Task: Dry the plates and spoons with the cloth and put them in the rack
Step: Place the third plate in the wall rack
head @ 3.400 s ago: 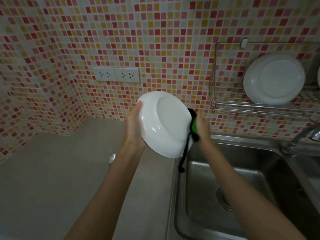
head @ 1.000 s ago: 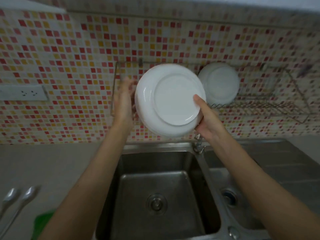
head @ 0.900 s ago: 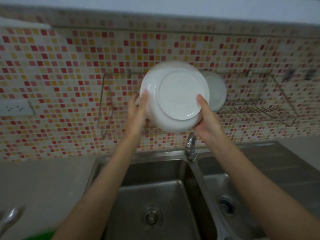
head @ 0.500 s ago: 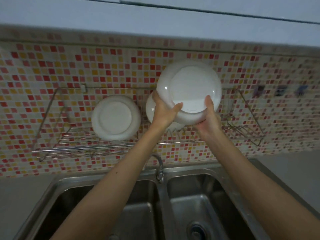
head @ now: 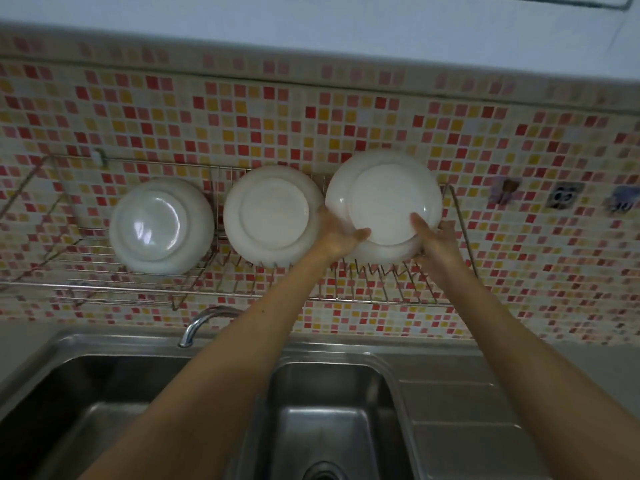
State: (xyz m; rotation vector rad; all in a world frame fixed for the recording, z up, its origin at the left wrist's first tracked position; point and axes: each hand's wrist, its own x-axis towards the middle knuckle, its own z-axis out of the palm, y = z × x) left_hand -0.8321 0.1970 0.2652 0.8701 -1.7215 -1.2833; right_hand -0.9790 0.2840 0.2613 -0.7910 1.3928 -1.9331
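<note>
Two hands pinch the white plate by its lower rim, left hand and right hand, thumbs in front, just above the rack; a neighbouring plate stands just left of the left fingers.

My left hand is squeezed into the narrow gap between the middle plate and the held plate. My right hand has the upright end wire of the rack just beside it on the right. The left plate and the middle plate stand only a slim gap apart. Left of the left plate the rack's wires lie bare. Under the rack the faucet arches up, and the air above the sink is open.
</note>
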